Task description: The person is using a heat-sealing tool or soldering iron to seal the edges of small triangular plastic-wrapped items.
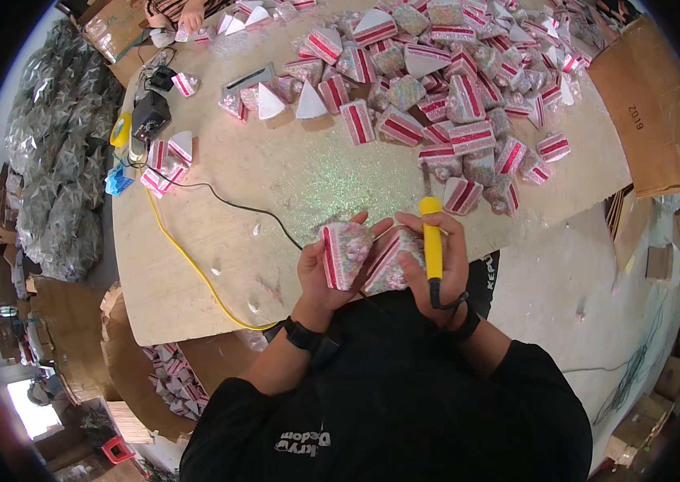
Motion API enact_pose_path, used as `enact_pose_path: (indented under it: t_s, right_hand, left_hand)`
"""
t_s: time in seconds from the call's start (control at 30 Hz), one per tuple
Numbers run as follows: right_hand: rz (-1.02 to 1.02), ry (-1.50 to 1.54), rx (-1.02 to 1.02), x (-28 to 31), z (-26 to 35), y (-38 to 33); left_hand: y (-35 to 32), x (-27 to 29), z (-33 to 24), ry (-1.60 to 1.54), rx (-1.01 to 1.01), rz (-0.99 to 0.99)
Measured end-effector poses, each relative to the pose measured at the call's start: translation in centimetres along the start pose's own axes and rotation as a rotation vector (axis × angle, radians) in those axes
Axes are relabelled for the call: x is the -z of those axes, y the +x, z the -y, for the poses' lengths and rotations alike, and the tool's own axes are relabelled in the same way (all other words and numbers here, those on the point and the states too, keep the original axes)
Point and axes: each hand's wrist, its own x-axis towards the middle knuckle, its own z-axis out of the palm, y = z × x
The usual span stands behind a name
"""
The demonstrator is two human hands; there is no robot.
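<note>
My left hand (320, 277) is closed round a decorative cake slice (345, 255), white-sided with a deep pink stripe and a glittery, beaded face. Against the palm and fingers of my right hand (452, 269) rests a second, similar slice (389, 265), tilted so its striped side shows. That same hand also grips a yellow-handled soldering iron (432, 245), its metal tip pointing away from me and its dark cord hanging by the wrist. Both slices are close together above the table's near edge. Loose iridescent glitter (336, 189) lies scattered just beyond my hands.
A large heap of cake slices (460, 88) covers the far right of the table (219, 217). At left stand a black power box (149, 116), yellow tape (120, 129) and several slices (167, 165). Cords cross the tabletop. Cardboard boxes (652, 108) flank it; another person's hand (191, 16) is far left.
</note>
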Motion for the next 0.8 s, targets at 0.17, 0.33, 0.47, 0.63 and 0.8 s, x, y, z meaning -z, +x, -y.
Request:
enact_pose_path:
  t_s: [0.17,0.33,0.47,0.63,0.8]
  right_hand:
    - [-0.006,-0.022,0.060,-0.5,-1.1,-0.7]
    - [-0.047,-0.013,0.065,-0.3,-0.4,-0.8]
    - [-0.053,-0.110,0.127,0.0,-0.4,-1.0]
    - [-0.054,-0.179,0.136,0.3,-0.9,-0.9]
    - [0.145,-0.372,0.289,0.9,-0.4,0.0]
  left_hand:
    - [0.2,-0.7,0.7,-0.044,0.068,0.114]
    - [0.1,-1.1,1.0,0.040,0.159,0.166]
    - [0.1,-0.8,1.0,-0.013,0.237,0.244]
    - [0.0,0.1,1.4,-0.024,0.197,0.178]
    - [-0.2,-0.2,1.2,0.020,0.084,0.080]
